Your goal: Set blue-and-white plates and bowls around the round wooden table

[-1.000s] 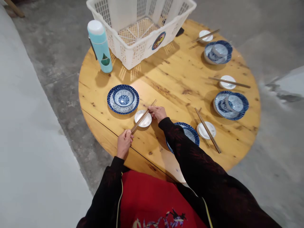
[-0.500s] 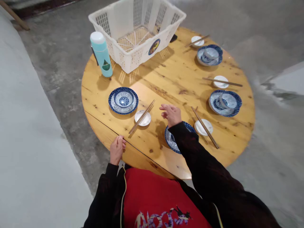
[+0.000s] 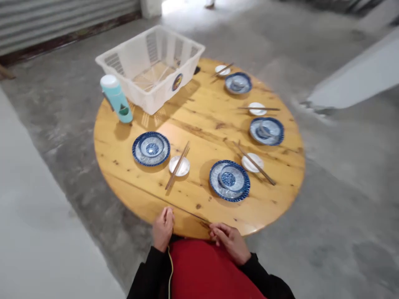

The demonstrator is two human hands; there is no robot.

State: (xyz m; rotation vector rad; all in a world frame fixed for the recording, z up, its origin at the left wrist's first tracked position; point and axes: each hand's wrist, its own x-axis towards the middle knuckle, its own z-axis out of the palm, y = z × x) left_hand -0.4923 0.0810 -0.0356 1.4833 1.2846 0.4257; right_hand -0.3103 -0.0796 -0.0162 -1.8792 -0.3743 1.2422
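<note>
At the table's near edge, my left hand point(image 3: 163, 229) is curled into a loose fist with nothing visible in it. My right hand point(image 3: 229, 241) hangs by the same edge, fingers bent together and no object showing. Beyond the right hand sits a blue-and-white plate point(image 3: 215, 185) with a small bowl point(image 3: 232, 179) on it. A second plate point(image 3: 136, 154), also bearing a bowl point(image 3: 152, 148), stands farther left. Between them a pair of chopsticks point(image 3: 176, 168) rests across a small white dish point(image 3: 184, 167). Another pair point(image 3: 257, 166) lies over a white dish point(image 3: 253, 158) at right.
The round wooden table point(image 3: 199, 137) carries two more plates point(image 3: 277, 139) with bowls, dishes and chopsticks along its right side. A white plastic basket point(image 3: 168, 93) stands at the back left, a light-blue bottle point(image 3: 118, 99) beside it. A white wall point(image 3: 37, 207) borders the left.
My right hand has drawn back from above the near plate to the table edge, uncovering the plate and its bowl. My left hand stays by the edge. The view has tilted up.
</note>
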